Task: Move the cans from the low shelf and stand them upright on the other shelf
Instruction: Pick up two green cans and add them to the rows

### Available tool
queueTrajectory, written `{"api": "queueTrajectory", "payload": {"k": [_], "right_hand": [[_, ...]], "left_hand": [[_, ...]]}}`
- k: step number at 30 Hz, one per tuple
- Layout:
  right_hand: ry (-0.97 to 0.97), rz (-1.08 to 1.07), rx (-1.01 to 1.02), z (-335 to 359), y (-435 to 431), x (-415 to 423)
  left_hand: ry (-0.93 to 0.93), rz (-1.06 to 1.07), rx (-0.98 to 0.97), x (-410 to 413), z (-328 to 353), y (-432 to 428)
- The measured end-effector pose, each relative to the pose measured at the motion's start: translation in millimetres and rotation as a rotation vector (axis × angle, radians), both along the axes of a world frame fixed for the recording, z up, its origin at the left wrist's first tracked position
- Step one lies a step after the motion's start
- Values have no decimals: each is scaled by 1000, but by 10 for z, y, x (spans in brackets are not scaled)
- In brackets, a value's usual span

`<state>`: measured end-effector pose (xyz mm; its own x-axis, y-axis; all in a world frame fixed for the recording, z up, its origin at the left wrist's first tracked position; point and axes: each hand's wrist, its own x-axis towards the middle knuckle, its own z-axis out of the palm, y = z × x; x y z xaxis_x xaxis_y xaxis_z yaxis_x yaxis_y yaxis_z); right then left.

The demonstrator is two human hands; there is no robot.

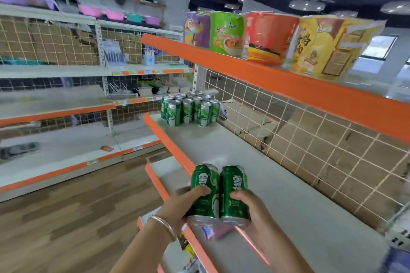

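Note:
My left hand (177,207) grips a green can (205,188), and my right hand (250,210) grips a second green can (235,186). Both cans are upright, side by side and touching, held over the front edge of the white middle shelf (277,184) with its orange lip. At the far left end of that same shelf stands a tight cluster of several upright green cans (190,108). Lower shelves (168,175) show below and to the left of my hands; their contents are mostly hidden.
An orange-edged upper shelf (266,75) overhangs the middle one and carries big instant-noodle tubs (268,37). A wire grid back panel (321,139) closes the shelf's rear. A small purple packet (210,231) lies under the held cans. Wooden floor (77,206) lies to the left.

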<state>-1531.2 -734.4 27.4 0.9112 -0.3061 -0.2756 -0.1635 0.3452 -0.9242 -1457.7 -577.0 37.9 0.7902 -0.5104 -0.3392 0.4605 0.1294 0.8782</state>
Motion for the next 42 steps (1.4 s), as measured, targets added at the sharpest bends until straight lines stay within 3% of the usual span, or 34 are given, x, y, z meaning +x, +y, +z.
{"api": "queueTrajectory", "payload": {"k": [4,9,16,21,28,35,38,40,42], "right_hand": [[13,21,35,-19,-26,607],[77,35,50,-52,-64,1193],[77,-66,169,-88,-46,2014],[99,-144,71,-139,-19,2589],[119,-300,-274,-307,35,3293],[-87,-436,-349,-504,9,3620],[-25,-484,-645,-550,-80,3742],[12,-521,-824,-541,-147,3821],[-46,-544,-876,-491,-178,3915]], "left_hand": [[1,43,9,539,-16,8],[137,70,4,1136,-96,-4],[294,-70,-135,2058,-149,-140],[294,-168,-155,2777,-219,-200],[29,-182,74,3483,-383,-230],[-318,-254,7,3961,-532,-215],[-527,-404,14,4124,-579,-181],[-560,-481,-8,4198,-576,-168],[-575,-523,-28,4258,-589,-155]]}}
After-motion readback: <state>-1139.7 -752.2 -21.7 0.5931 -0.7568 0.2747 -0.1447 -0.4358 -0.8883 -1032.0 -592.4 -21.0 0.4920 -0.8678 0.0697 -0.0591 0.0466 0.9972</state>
